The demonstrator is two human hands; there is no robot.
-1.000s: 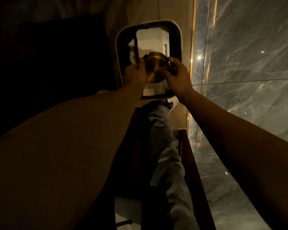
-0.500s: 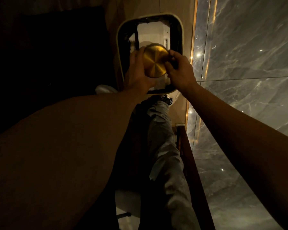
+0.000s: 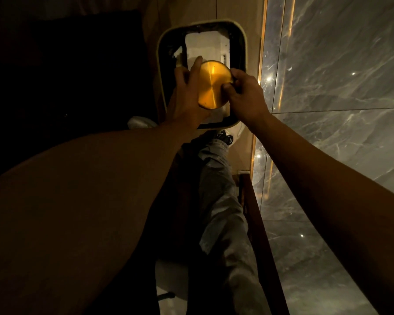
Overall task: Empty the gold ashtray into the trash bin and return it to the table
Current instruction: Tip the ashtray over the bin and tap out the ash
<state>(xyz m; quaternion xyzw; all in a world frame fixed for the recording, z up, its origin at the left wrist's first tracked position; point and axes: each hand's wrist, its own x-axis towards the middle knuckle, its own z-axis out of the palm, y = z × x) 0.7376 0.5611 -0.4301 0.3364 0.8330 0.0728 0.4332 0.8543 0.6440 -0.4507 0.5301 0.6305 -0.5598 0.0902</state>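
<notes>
Trash bin [image 3: 160, 71] on wood floor [image 3: 237, 10]

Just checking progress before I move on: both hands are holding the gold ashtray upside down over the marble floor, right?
Not quite. The head view shows the left hand and right hand holding the gold ashtray upside down, its flat base facing the camera, but over the open trash bin, not over the marble floor, which lies to the right of the bin.

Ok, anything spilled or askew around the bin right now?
Nothing stands out. Both hands, left and right, hold the gold ashtray upside down over the open bin; no spill shows on the floor.
</notes>
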